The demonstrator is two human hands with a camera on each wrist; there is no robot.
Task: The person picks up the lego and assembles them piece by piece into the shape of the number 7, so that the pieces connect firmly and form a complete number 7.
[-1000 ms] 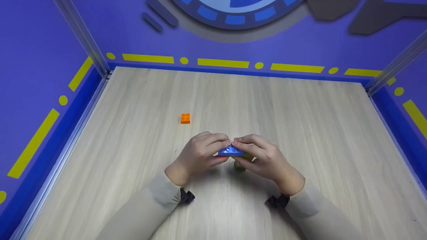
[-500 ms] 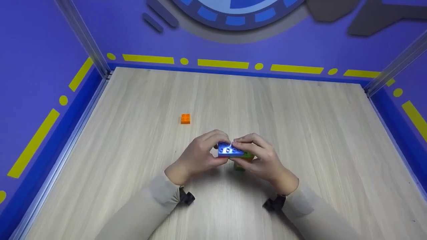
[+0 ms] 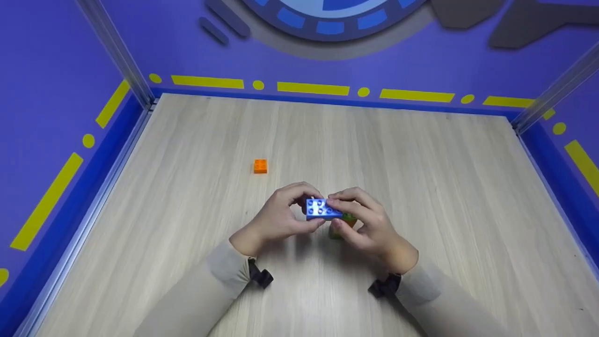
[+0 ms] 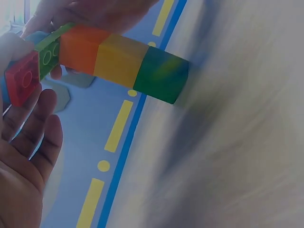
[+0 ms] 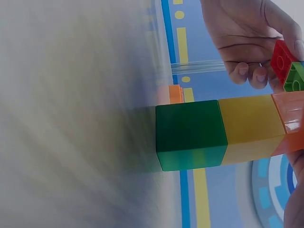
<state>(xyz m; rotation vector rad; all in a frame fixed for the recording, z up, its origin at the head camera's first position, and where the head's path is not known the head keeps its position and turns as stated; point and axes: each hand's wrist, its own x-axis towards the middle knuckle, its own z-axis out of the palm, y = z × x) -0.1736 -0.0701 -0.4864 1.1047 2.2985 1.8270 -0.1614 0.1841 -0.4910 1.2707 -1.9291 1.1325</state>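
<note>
A blue building brick point(image 3: 320, 209) with studs on top lies between both hands, in front of the person. My left hand point(image 3: 281, 213) holds its left end between thumb and fingers. Over its right end, the fingers of my right hand point(image 3: 372, 217) press from above, with the thumb low at the front. In the left wrist view a red brick point(image 4: 23, 80) and a light green brick point(image 4: 49, 53) sit under the blue one. From there a column runs down: orange brick point(image 4: 80, 47), yellow brick point(image 4: 119, 56), dark green brick point(image 4: 161, 73). Whether the column touches the table is unclear.
A loose orange brick point(image 3: 260, 166) lies on the wooden table point(image 3: 398, 154), beyond the left hand. Blue panels point(image 3: 323, 65) with yellow marks wall the table at the back and both sides. Black straps with cameras point(image 3: 261, 276) sit at the wrists.
My left fingers have drawn back off the top of the blue brick, so more studs show. The blue top has tilted toward the camera. The loose orange brick stays put.
</note>
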